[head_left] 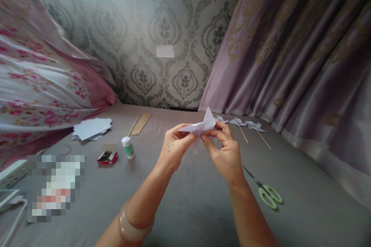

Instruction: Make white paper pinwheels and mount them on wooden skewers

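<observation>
Pinched close, the left grip (pixel 175 146) has its thumb and fingers on the left part of a folded, pointed piece of white paper (pixel 208 120). My right grip (pixel 226 154) is nearly closed on the lower right of the same piece, thumb tip near the forefinger, other fingers partly hidden behind it. From my remote station I see the paper raised over the grey cloth (pixel 185 200), squarely between both grips, so neither hand is clearly nearer. Its long side runs leftward across the left fingers, while a second point stands up beside the right grip; those two directions are the relation that matters.

Beyond the right hand lie small white paper pinwheels (pixel 237 122), two with pale wooden stems (pixel 264 139) showing. Green-handled metal scissors (pixel 261 186) rest just beside the right forearm. Off to the left I have a white bottle with a green label (pixel 128 148), a small red box with its lid raised (pixel 108 157), loose pale wooden sticks (pixel 141 124) and stacked white sheets (pixel 92 128).
</observation>
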`<move>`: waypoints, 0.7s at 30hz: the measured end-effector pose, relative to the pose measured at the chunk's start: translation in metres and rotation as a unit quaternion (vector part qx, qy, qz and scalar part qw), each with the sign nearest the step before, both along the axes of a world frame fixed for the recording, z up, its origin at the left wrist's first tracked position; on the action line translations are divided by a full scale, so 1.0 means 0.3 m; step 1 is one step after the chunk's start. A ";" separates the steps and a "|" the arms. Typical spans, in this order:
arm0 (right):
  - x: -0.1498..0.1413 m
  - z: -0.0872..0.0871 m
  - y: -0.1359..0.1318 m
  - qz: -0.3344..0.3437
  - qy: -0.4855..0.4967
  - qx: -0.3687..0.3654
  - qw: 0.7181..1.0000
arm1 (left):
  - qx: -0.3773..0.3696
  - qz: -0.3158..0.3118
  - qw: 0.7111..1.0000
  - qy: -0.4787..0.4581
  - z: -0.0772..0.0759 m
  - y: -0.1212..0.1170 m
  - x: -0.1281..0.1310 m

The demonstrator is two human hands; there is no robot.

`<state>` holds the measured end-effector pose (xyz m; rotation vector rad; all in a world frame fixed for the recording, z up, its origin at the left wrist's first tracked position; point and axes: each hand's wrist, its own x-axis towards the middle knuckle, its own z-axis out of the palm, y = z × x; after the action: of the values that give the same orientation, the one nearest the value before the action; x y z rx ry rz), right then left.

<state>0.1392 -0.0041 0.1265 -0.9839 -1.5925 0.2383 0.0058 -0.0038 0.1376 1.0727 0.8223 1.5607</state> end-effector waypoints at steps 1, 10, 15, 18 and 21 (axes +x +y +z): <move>-0.001 0.000 0.001 0.003 0.008 -0.007 1.000 | 0.004 -0.002 1.000 -0.003 -0.003 0.002 0.001; -0.007 0.004 0.007 0.047 0.058 -0.048 0.996 | 0.002 0.000 1.000 -0.022 -0.011 0.012 0.010; -0.005 0.007 0.010 0.049 0.055 -0.057 0.996 | 0.003 0.006 1.000 -0.020 -0.015 0.011 0.011; -0.005 0.009 0.009 0.044 0.055 -0.058 0.996 | 0.004 0.010 1.000 -0.016 -0.015 0.011 0.011; -0.006 0.010 0.009 0.043 0.049 -0.057 0.996 | 0.001 0.018 1.000 -0.009 -0.013 0.012 0.011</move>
<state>0.1374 -0.0015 0.1294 -0.9774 -1.5468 0.4346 0.0091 -0.0002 0.1337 1.0491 0.8321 1.6005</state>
